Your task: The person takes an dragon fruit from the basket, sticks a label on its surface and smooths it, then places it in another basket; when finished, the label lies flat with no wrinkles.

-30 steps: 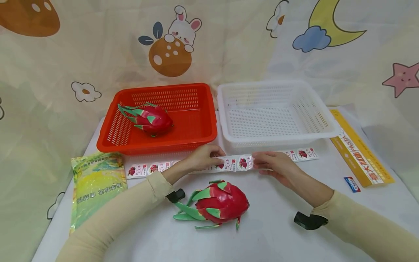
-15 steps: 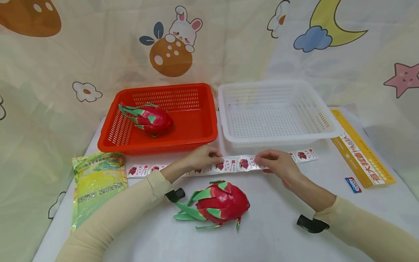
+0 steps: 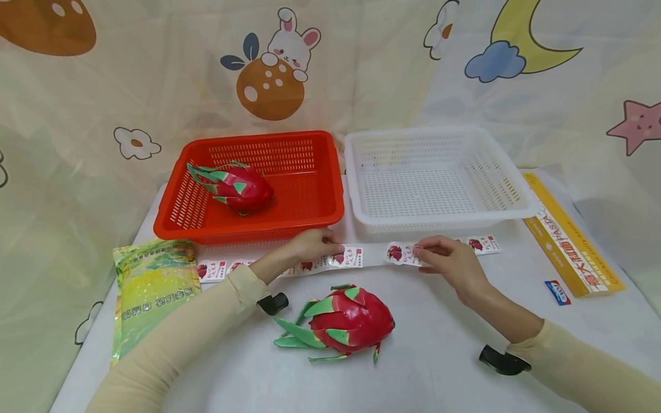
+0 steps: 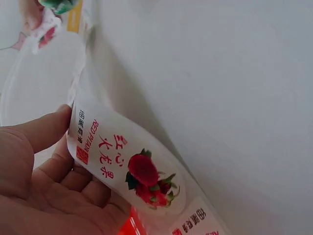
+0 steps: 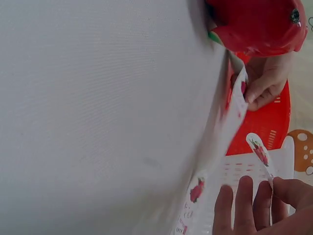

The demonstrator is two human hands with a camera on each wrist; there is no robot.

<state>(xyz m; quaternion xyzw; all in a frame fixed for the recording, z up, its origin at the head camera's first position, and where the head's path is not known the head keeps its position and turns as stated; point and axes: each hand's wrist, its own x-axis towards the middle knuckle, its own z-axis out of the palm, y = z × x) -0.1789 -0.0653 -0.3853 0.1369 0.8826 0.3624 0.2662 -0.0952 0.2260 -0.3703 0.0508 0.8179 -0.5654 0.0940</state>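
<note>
One white sticker (image 3: 403,254), rounded end, red fruit picture

From the person's head, a camera faces forward and down across the bench (image 3: 423,355). Close in, the left wrist camera (image 3: 272,303) has the left hand (image 4: 54,196) around eight o'clock, the right wrist camera (image 3: 505,361) the right hand (image 5: 254,215) near five; both share the sticker strip (image 4: 122,142).

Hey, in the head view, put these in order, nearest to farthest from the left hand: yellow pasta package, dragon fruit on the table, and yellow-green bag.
From the left hand, pinching the sticker strip:
1. Dragon fruit, toward the wearer's side.
2. Yellow-green bag, off to the left.
3. Yellow pasta package, far right.
</note>
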